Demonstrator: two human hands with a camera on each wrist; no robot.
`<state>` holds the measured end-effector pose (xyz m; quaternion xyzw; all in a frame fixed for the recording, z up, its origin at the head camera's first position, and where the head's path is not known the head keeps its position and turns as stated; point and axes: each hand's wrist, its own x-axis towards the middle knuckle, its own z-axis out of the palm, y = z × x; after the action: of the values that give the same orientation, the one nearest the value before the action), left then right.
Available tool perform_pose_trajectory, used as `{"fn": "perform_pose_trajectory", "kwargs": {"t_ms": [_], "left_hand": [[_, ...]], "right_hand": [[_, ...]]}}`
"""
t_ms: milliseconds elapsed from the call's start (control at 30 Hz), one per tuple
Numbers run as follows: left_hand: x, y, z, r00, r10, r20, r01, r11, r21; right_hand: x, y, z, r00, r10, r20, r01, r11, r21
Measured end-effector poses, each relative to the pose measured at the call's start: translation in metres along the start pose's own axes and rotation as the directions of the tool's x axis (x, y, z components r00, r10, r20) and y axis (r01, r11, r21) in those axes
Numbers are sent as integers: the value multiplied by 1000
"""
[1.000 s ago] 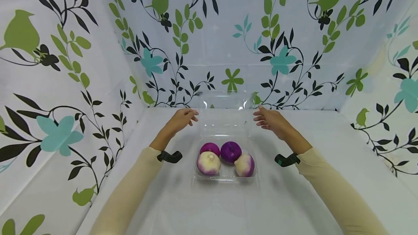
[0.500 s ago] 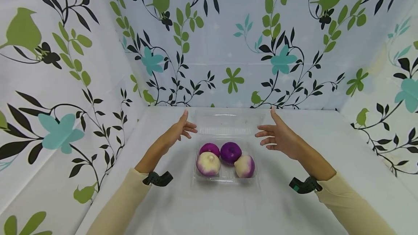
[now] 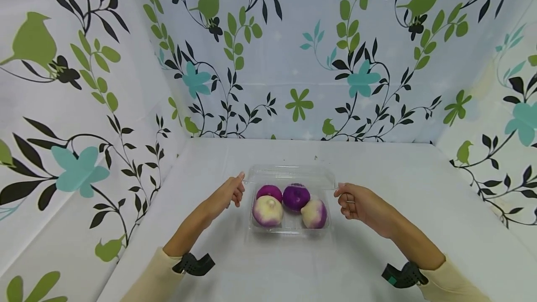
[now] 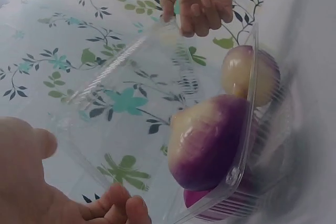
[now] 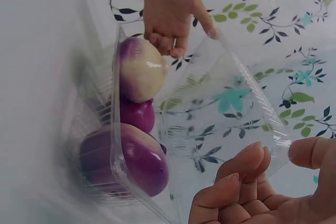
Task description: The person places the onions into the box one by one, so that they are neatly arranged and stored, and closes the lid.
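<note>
A clear plastic clamshell container (image 3: 289,233) holds several purple and white turnips (image 3: 267,210). Its hinged lid (image 3: 289,171) is raised at a slant behind them. My left hand (image 3: 224,195) is at the lid's left corner, thumb stretched out to it and fingers loosely bent away from the plastic. On the other side, my right hand (image 3: 365,206) pinches the lid's right corner between thumb and fingers, which the right wrist view shows close up at the thumb (image 5: 310,151). A ring (image 3: 350,202) is on one right finger.
The container stands on a white table (image 3: 289,269). Behind and beside it hangs a white cloth (image 3: 268,83) printed with leaves, birds and flowers. Black wrist cameras (image 3: 194,264) are strapped to both wrists.
The lid has swung forward from leaning back to a slant nearer the turnips. Both hands drew back toward the camera, opening wide midway, and are now at its corners. The turnips have stayed put.
</note>
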<state>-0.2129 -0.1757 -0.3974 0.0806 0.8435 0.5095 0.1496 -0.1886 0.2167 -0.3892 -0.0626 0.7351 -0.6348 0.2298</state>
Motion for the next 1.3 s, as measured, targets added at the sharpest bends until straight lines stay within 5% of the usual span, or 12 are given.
{"fn": "perform_pose_trajectory", "kwargs": {"t_ms": [300, 567, 900, 1100, 1300], "left_hand": [[-22, -14, 8, 995, 69, 73, -66, 997, -34], [-31, -26, 22, 997, 75, 35, -74, 997, -33], [-34, -42, 37, 1000, 21, -15, -19, 994, 104], [-36, -49, 42, 1000, 7, 9, -8, 994, 113], [-34, -51, 45, 997, 38, 74, -39, 999, 7]], "right_hand": [[-13, 23, 22, 999, -28, -39, 23, 992, -125], [-14, 44, 36, 990, -28, -139, -6, 971, -237], [-14, 66, 42, 988, -58, -145, 2, 933, -361], [-14, 70, 43, 993, -30, -111, -11, 934, -358], [-12, 73, 40, 999, 1, -33, -10, 965, -263]]}}
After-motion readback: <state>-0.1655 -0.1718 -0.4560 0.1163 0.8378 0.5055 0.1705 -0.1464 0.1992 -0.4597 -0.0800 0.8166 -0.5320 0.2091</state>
